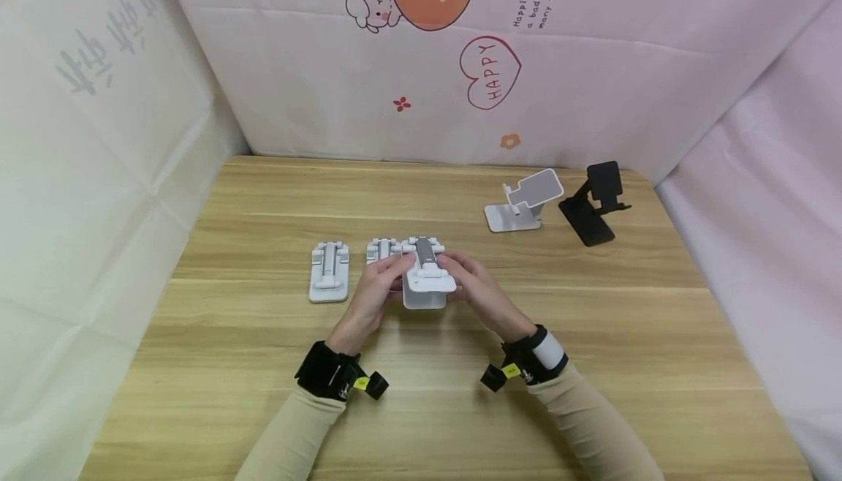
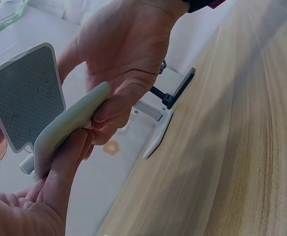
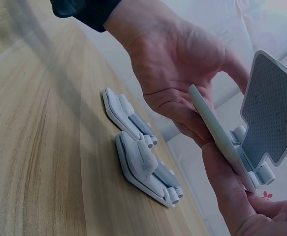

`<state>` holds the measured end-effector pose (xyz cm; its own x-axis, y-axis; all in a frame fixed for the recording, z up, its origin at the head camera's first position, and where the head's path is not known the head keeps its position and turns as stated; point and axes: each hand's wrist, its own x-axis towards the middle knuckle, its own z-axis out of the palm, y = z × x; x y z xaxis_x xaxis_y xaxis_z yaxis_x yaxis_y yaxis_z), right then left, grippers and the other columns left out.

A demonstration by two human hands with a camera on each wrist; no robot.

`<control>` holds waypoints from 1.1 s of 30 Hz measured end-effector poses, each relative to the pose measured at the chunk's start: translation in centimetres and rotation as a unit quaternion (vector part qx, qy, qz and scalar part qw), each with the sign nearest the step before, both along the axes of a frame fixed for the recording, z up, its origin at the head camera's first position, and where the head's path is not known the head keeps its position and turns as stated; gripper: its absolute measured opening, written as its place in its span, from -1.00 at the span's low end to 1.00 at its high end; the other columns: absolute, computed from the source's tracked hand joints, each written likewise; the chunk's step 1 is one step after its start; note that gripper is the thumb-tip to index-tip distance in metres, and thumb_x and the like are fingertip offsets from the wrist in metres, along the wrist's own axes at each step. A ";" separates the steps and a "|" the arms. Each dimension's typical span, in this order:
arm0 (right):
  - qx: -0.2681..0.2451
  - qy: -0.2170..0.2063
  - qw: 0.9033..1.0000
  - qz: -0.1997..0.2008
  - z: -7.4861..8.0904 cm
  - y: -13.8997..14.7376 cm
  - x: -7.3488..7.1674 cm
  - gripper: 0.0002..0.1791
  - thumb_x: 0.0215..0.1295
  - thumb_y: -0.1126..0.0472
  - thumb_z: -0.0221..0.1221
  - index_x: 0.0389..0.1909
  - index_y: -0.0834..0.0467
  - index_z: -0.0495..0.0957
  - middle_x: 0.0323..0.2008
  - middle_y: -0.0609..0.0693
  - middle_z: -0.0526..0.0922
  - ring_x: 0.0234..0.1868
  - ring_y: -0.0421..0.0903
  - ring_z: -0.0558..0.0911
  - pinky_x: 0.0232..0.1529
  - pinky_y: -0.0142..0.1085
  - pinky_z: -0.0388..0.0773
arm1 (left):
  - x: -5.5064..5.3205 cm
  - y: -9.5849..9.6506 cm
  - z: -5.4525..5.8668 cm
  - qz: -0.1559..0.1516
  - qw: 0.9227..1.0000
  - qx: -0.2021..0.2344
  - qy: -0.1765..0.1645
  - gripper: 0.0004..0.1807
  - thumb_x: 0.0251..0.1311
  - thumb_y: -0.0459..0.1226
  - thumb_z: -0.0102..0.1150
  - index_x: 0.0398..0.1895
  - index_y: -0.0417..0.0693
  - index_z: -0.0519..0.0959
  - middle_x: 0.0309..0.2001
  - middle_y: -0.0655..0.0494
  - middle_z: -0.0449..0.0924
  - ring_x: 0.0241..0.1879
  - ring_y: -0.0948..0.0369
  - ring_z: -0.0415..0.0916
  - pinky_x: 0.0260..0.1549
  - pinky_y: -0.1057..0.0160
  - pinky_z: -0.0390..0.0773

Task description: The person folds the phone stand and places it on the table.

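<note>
Left grip (image 1: 373,292) and right grip (image 1: 483,294) both pinching the half-unfolded stand (image 1: 429,285), up off the tabletop (image 1: 421,415). Two folded white stands (image 1: 329,276) lie just left. Farther back, right: opened white stand (image 1: 538,188), opened black stand (image 1: 604,185) beside it.

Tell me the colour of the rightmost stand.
The rightmost stand is black, best seen from the head.

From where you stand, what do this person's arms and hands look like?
The left hand and right hand are bare. Both sleeves are beige. Each side wears a black wristband with a small black block and yellow label; the right one also shows a white patch.
</note>
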<state>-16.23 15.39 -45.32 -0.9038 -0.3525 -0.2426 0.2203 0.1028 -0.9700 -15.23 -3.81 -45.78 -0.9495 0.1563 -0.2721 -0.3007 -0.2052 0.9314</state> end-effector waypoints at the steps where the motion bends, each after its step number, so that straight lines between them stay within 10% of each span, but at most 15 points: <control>1: 0.000 0.001 1.000 -0.001 0.0 0.0 0.0 -0.27 0.37 -0.17 -0.05 0.31 0.32 0.21 0.12 0.25 0.47 -0.03 -0.02 0.55 -0.09 -0.08 0.59 | 0.0 0.0 0.0 -0.002 1.000 0.003 0.001 -0.42 0.13 -0.01 0.20 0.09 -0.27 0.51 -0.20 -0.02 0.69 -0.30 0.20 0.62 -0.31 0.30 0.62; 33: -0.004 0.011 1.000 0.007 -1.2 0.4 0.0 -0.36 0.33 -0.05 0.08 0.30 0.24 0.27 0.04 0.19 0.52 -0.09 0.02 0.57 -0.14 -0.21 0.61 | -0.2 0.1 -0.9 -0.008 1.000 -0.006 0.007 -0.50 0.18 -0.27 0.15 0.18 -0.31 0.44 -0.04 -0.22 0.62 -0.30 0.25 0.61 -0.28 0.30 0.63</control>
<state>-16.25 15.75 -46.55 -0.9038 -0.3673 -0.2198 0.1978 0.0972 -0.9754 -15.40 -3.70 -46.72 -0.9504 0.1692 -0.2611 -0.2914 -0.1898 0.9376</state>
